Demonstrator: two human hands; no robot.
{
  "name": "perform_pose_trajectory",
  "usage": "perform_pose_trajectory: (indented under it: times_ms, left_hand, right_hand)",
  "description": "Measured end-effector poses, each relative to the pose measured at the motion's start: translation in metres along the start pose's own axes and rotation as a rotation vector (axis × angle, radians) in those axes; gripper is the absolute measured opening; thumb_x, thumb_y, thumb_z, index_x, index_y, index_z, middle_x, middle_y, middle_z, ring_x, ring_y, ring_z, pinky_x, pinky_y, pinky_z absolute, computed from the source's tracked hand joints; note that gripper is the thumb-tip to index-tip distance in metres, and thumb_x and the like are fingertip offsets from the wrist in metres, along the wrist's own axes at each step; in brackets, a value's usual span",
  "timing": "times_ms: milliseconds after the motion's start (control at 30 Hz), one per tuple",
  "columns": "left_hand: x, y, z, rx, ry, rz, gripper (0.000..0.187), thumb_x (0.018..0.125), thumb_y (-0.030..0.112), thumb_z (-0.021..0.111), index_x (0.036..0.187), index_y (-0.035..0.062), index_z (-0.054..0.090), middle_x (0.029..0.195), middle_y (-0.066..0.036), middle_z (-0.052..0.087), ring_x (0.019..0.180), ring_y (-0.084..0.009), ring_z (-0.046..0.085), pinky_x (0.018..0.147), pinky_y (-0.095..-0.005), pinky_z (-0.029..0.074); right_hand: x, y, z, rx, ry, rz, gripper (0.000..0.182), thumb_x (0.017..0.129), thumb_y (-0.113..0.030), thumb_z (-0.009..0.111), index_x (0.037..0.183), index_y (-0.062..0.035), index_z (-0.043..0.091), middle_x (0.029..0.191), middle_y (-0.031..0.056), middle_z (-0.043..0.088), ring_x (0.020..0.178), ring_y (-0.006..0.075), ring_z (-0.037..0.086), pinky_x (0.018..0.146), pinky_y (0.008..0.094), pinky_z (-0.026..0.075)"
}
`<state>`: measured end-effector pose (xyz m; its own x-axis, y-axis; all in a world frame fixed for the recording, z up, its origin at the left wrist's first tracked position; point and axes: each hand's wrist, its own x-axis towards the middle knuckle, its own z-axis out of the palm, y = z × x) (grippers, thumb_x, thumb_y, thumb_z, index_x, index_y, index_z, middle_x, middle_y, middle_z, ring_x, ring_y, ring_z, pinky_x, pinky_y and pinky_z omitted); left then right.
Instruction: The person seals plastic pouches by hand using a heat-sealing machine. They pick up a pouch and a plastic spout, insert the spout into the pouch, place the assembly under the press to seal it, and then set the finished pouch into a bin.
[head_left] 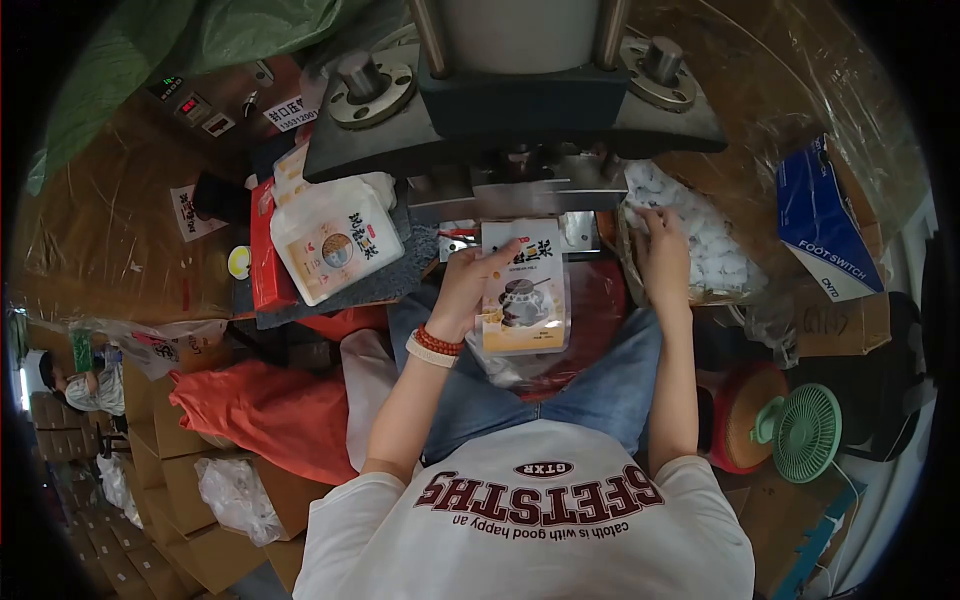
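A white and orange printed pouch (535, 300) with a dark pot picture is gripped near its left edge by my left hand (478, 285), thumb lying across the front. The pouch's upper end lies just below the metal jaw (530, 200) of a press. My right hand (662, 250) is at the left edge of a tray full of small white plastic pieces (705, 235). Its fingers are bent over the pieces, and whatever they pinch is too small to make out. To the left, a stack of similar pouches (345, 240) lies on a grey cloth (415, 262).
The press (520, 100) stands directly ahead. A red box (268, 245) sits beside the pouch stack. At the right are a blue foot switch box (825, 225) and a green fan (806, 432). Cardboard boxes (190, 490) are at lower left, where another person (95, 385) is visible.
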<state>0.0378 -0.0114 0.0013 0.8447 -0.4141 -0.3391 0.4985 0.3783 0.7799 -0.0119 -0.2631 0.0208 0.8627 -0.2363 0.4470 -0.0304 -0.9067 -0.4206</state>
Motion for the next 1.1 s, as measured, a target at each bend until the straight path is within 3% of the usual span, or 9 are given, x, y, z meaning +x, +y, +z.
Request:
perform_pose_trajectory:
  times_ms: [100, 167, 267, 300, 467, 633, 800, 1000, 1100]
  left_hand:
    - [-0.001, 0.001, -0.01, 0.086, 0.017, -0.008, 0.026, 0.087, 0.022, 0.07, 0.094, -0.0034, 0.066, 0.088, -0.009, 0.069, 0.076, -0.0132, 0.067, 0.066, -0.0252, 0.053]
    - [-0.006, 0.014, -0.02, 0.542, 0.19, 0.225, 0.026, 0.087, 0.025, 0.07, 0.096, 0.0004, 0.068, 0.083, -0.004, 0.07, 0.076, -0.0129, 0.066, 0.064, -0.0248, 0.052]
    - [-0.027, 0.036, -0.049, 1.843, 0.936, 0.787, 0.067, 0.082, 0.048, 0.068, 0.135, 0.0099, 0.048, 0.132, -0.015, 0.053, 0.124, -0.0285, 0.049, 0.102, -0.0497, 0.035]
    - [-0.034, 0.033, -0.068, 1.986, 0.925, 0.552, 0.083, 0.08, 0.055, 0.065, 0.144, 0.0118, 0.034, 0.15, -0.014, 0.032, 0.139, -0.0291, 0.029, 0.109, -0.0582, 0.019]
    - [-0.079, 0.016, -0.113, 1.813, 0.445, 0.745, 0.062, 0.079, 0.028, 0.07, 0.134, 0.0093, 0.049, 0.135, -0.01, 0.052, 0.127, -0.0301, 0.047, 0.104, -0.045, 0.037]
    - [-0.095, 0.023, -0.078, 1.318, 0.536, 0.732, 0.034, 0.071, -0.006, 0.056, 0.1, 0.0045, 0.069, 0.099, -0.01, 0.069, 0.096, -0.0275, 0.067, 0.085, -0.0359, 0.052]
    - [-0.106, 0.023, -0.023, 1.297, 0.318, 1.018, 0.038, 0.065, -0.008, 0.058, 0.099, 0.0043, 0.069, 0.102, -0.011, 0.069, 0.096, -0.0268, 0.066, 0.088, -0.0373, 0.051]
    - [-0.121, 0.034, 0.002, 1.194, -0.101, 0.931, 0.042, 0.065, -0.007, 0.059, 0.104, 0.005, 0.069, 0.101, -0.012, 0.069, 0.083, -0.026, 0.068, 0.07, -0.0301, 0.055]
    - [-0.096, 0.011, -0.003, 1.047, -0.027, 0.756, 0.04, 0.066, -0.006, 0.059, 0.104, 0.003, 0.069, 0.101, -0.013, 0.069, 0.084, -0.0266, 0.068, 0.071, -0.0304, 0.054]
  right_hand:
    - [-0.001, 0.008, 0.006, 0.016, -0.147, 0.073, 0.016, 0.086, -0.006, 0.058, 0.099, 0.0014, 0.061, 0.1, 0.0174, 0.059, 0.095, 0.0384, 0.056, 0.08, 0.0428, 0.046]
    - [0.002, 0.013, 0.007, -0.015, -0.123, 0.011, 0.016, 0.085, -0.005, 0.058, 0.099, 0.0018, 0.061, 0.098, 0.0181, 0.058, 0.094, 0.039, 0.056, 0.08, 0.0431, 0.046]
    - [0.0, 0.021, 0.007, -0.082, -0.121, -0.059, 0.016, 0.085, -0.006, 0.057, 0.099, 0.0003, 0.06, 0.097, 0.0165, 0.058, 0.094, 0.0361, 0.056, 0.078, 0.0444, 0.048]
    - [0.001, 0.021, 0.006, -0.062, -0.089, -0.082, 0.016, 0.083, -0.005, 0.059, 0.098, 0.0002, 0.06, 0.096, 0.0165, 0.058, 0.091, 0.0358, 0.057, 0.077, 0.0433, 0.049]
    - [0.002, -0.018, -0.017, 0.276, 0.172, 0.134, 0.021, 0.076, 0.002, 0.064, 0.097, 0.0002, 0.06, 0.094, 0.0147, 0.06, 0.081, 0.031, 0.061, 0.073, 0.0361, 0.05]
    - [-0.012, -0.084, -0.044, 0.737, 0.021, -0.353, 0.025, 0.074, 0.008, 0.065, 0.098, 0.0021, 0.062, 0.098, 0.0119, 0.064, 0.09, 0.0209, 0.063, 0.081, 0.0283, 0.049]
    - [-0.025, -0.116, -0.019, 0.785, -0.229, -0.656, 0.027, 0.073, 0.006, 0.067, 0.1, 0.0011, 0.066, 0.104, 0.0127, 0.065, 0.093, 0.0274, 0.064, 0.081, 0.0347, 0.052]
    - [-0.022, -0.105, -0.049, 1.032, -0.259, -0.627, 0.026, 0.073, 0.005, 0.068, 0.099, 0.0019, 0.067, 0.097, 0.0126, 0.068, 0.089, 0.027, 0.065, 0.079, 0.0342, 0.052]
    - [-0.023, -0.093, -0.047, 0.825, -0.175, -0.518, 0.025, 0.073, 0.005, 0.068, 0.098, 0.0024, 0.067, 0.094, 0.0127, 0.068, 0.086, 0.0267, 0.065, 0.076, 0.0335, 0.051]
